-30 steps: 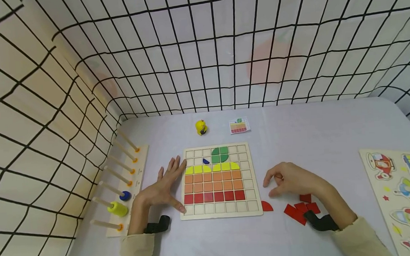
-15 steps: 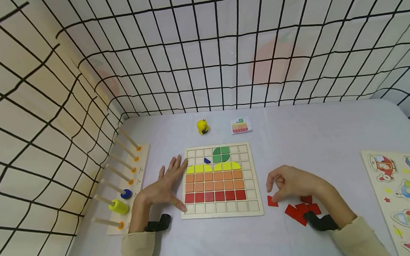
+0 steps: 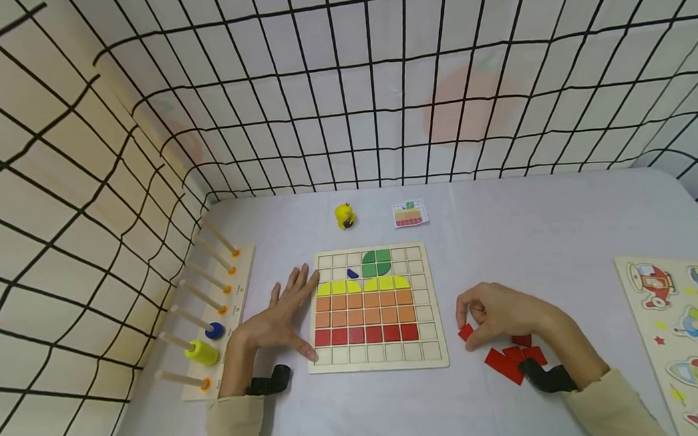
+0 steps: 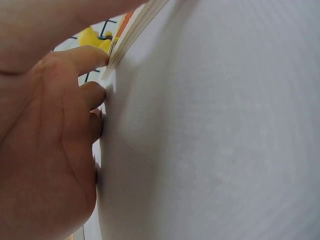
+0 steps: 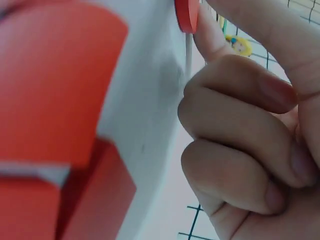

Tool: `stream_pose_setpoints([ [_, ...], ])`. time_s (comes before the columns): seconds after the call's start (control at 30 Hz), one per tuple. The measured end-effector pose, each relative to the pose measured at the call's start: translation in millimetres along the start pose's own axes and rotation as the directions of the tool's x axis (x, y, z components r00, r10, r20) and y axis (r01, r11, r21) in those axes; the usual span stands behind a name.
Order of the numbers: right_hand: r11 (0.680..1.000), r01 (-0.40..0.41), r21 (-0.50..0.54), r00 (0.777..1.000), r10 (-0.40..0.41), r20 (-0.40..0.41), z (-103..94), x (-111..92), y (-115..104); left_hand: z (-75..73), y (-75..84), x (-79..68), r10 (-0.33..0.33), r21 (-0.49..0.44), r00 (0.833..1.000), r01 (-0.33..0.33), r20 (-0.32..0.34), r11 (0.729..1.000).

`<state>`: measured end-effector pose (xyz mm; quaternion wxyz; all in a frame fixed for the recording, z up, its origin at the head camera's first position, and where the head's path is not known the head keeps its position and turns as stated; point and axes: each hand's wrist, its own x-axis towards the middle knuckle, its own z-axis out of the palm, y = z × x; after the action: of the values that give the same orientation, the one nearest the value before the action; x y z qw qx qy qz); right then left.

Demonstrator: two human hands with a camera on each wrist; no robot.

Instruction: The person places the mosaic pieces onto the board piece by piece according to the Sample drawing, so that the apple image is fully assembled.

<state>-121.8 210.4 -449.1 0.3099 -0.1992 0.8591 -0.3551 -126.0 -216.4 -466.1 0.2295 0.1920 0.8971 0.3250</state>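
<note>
The wooden grid board [image 3: 431, 346] lies flat on the table with rows of yellow, orange and red tiles, a green leaf shape [image 3: 376, 263] and a small blue tile [image 3: 352, 273]. Along its left edge my left hand [image 3: 277, 322] rests spread, index finger and thumb touching the rim; the left wrist view shows the palm [image 4: 45, 150] beside that edge. To the right of the board, my right hand [image 3: 498, 309] pinches a small red tile [image 3: 465, 332] between thumb and index finger. In the right wrist view the other fingers are curled in, and the tile [image 5: 187, 15] shows only partly.
Several loose red tiles [image 3: 503, 366] lie under my right wrist. Behind the board are a yellow duck figure [image 3: 345, 216] and a pattern card [image 3: 410, 213]. A peg rack [image 3: 239, 285] stands left, a picture puzzle board [image 3: 650, 333] lies right, and a black wire grid [image 3: 369, 63] encloses the back.
The red tile, lying by the board's lower right corner a second ago, has been drawn right and picked up by my right thumb and index finger. My left hand stays on the board.
</note>
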Motion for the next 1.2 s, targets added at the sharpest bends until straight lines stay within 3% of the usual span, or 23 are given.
stream_pose_setpoints([
  [0.33,1.000,0.001,0.010,1.000,-0.001,-0.019,-4.6,-2.0,3.9,0.3,-0.2,-0.6,0.002,-0.004,1.000,-0.002,0.000,1.000],
  [0.67,0.997,0.015,-0.081,0.991,-0.025,-0.128,-1.3,2.9,-1.5,-0.5,0.1,-0.5,0.008,-0.003,1.000,-0.008,-0.002,1.000],
  [0.97,0.999,0.020,-0.027,0.997,-0.022,-0.079,-0.9,5.4,-1.6,-0.9,0.9,-0.2,0.010,-0.005,1.000,-0.010,-0.008,1.000],
  [1.2,0.997,0.052,-0.061,0.994,-0.057,-0.088,3.3,5.4,-4.4,-0.5,0.0,0.0,0.010,-0.007,1.000,-0.010,-0.005,1.000],
])
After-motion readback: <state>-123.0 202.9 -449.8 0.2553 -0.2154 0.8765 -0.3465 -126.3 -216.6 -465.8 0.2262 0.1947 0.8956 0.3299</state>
